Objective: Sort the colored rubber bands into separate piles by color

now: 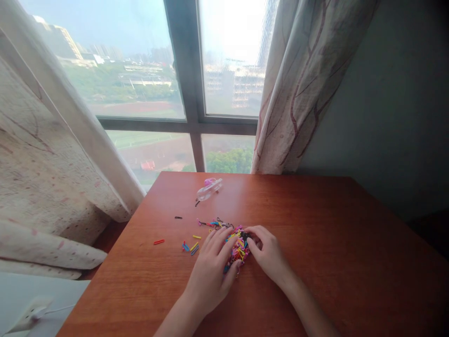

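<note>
Homelike room: patterned curtains (308,70), window (194,124), wooden table (333,234)

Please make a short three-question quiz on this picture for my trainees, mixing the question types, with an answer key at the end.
1. Multiple choice. What colour is the loose band lying farthest to the left on the table?
A) yellow
B) red
C) black

2. True or false. The clear plastic item lies nearer the window than the heap of small coloured bands does.

3. Fill in the gap. The heap lies between the left hand, whose fingers reach over it, and the ____ hand.

Key
1. B
2. True
3. right
</note>
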A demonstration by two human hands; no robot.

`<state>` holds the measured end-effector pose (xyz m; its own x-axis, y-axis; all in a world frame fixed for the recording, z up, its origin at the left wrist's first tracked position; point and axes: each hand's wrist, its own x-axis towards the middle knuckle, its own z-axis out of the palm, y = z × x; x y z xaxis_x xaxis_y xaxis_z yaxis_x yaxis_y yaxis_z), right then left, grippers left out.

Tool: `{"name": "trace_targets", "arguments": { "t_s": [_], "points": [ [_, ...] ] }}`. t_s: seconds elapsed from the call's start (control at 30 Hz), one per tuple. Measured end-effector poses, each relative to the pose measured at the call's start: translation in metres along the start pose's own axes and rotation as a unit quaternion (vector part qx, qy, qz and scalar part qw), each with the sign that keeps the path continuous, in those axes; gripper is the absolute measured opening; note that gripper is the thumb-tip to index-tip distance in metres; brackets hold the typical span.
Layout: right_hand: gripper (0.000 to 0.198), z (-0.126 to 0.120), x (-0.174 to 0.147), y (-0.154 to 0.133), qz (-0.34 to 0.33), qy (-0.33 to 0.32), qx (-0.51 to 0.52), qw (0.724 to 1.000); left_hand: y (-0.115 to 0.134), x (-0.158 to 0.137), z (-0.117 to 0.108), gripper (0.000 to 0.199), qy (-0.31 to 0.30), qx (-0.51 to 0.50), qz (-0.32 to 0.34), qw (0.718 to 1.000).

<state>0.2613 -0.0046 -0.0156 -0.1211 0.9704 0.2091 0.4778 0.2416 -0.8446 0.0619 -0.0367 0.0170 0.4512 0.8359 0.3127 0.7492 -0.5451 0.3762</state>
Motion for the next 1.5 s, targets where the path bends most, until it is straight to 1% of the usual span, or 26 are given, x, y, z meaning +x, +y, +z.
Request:
{"name": "trace_targets", "arguments": {
  "t_s": [0.03,0.1,0.17,0.27,0.33,0.4,0.43,0.5,0.6,0.67,0.77,0.87,0.97,1.03,1.07,1.13,1.2,1.23,1.27,1.37,1.43,1.5],
  "points": [
    [0.025,-0.001,0.0,0.0,0.003,0.001,0.003,1.0,-0.003,-0.003,-0.004,0.046,0.012,0.017,-0.017,1.0],
    [0.025,-0.002,0.0,0.0,0.008,0.002,0.006,1.0,-0.019,-0.012,-0.015,0.044,0.04,0.067,-0.082,0.994],
    [0.024,-0.003,0.0,0.001,0.011,0.004,0.006,1.0,-0.044,-0.023,-0.027,0.041,0.066,0.125,-0.155,0.978],
    [0.022,-0.003,0.002,0.001,0.012,0.013,-0.002,1.0,-0.092,-0.032,-0.042,0.047,0.093,0.204,-0.242,0.944],
    [0.021,-0.003,0.004,0.001,0.009,0.017,-0.013,1.0,-0.12,-0.032,-0.047,0.049,0.098,0.195,-0.265,0.939],
    [0.02,-0.002,0.007,0.0,0.003,0.015,-0.024,1.0,-0.138,-0.025,-0.046,0.049,0.088,0.146,-0.255,0.952],
    [0.019,-0.002,0.009,0.0,-0.001,0.014,-0.029,0.999,-0.142,-0.02,-0.044,0.047,0.084,0.12,-0.243,0.959],
    [0.018,-0.002,0.011,-0.001,-0.008,0.012,-0.036,0.999,-0.144,-0.011,-0.038,0.044,0.068,0.089,-0.214,0.97],
    [0.017,-0.002,0.013,-0.001,-0.011,0.018,-0.043,0.999,-0.132,0.001,-0.029,0.037,0.04,0.075,-0.188,0.978],
    [0.017,-0.002,0.013,-0.001,-0.008,0.018,-0.044,0.999,-0.119,0.005,-0.022,0.036,0.03,0.05,-0.174,0.983],
    [0.018,-0.003,0.013,0.0,-0.006,0.009,-0.047,0.999,-0.094,0.009,-0.009,0.033,0.028,-0.004,-0.133,0.991],
    [0.018,-0.003,0.014,0.001,-0.008,0.007,-0.051,0.999,-0.065,0.011,0.002,0.033,0.03,-0.063,-0.119,0.99],
    [0.018,-0.002,0.014,0.003,-0.01,0.009,-0.05,0.999,-0.04,0.011,0.008,0.033,0.013,-0.124,-0.094,0.988],
    [0.018,-0.002,0.014,0.004,-0.014,0.011,-0.048,0.999,-0.033,0.01,0.007,0.031,0.019,-0.146,-0.074,0.986],
    [0.018,-0.002,0.014,0.005,-0.016,0.012,-0.046,0.999,-0.033,0.011,0.005,0.029,0.031,-0.147,-0.067,0.986],
    [0.018,-0.002,0.014,0.005,-0.018,0.016,-0.04,0.999,-0.043,0.014,-0.002,0.028,0.072,-0.124,-0.072,0.987],
    [0.019,-0.001,0.014,0.005,-0.015,0.018,-0.037,0.999,-0.064,0.022,-0.011,0.026,0.112,-0.063,-0.109,0.986],
    [0.019,-0.001,0.015,0.005,-0.013,0.019,-0.037,0.999,-0.076,0.029,-0.015,0.026,0.119,-0.013,-0.142,0.983],
    [0.019,-0.001,0.016,0.005,-0.011,0.019,-0.039,0.999,-0.089,0.036,-0.02,0.027,0.108,0.04,-0.179,0.977],
    [0.019,-0.001,0.017,0.004,-0.008,0.02,-0.044,0.999,-0.123,0.059,-0.027,0.038,0.098,0.087,-0.226,0.965],
    [0.019,-0.001,0.018,0.005,-0.006,0.019,-0.042,0.999,-0.136,0.071,-0.027,0.041,0.083,0.108,-0.24,0.961],
    [0.019,-0.002,0.017,0.007,-0.003,0.02,-0.037,0.999,-0.142,0.078,-0.024,0.037,0.065,0.12,-0.242,0.961]
  ]
}}
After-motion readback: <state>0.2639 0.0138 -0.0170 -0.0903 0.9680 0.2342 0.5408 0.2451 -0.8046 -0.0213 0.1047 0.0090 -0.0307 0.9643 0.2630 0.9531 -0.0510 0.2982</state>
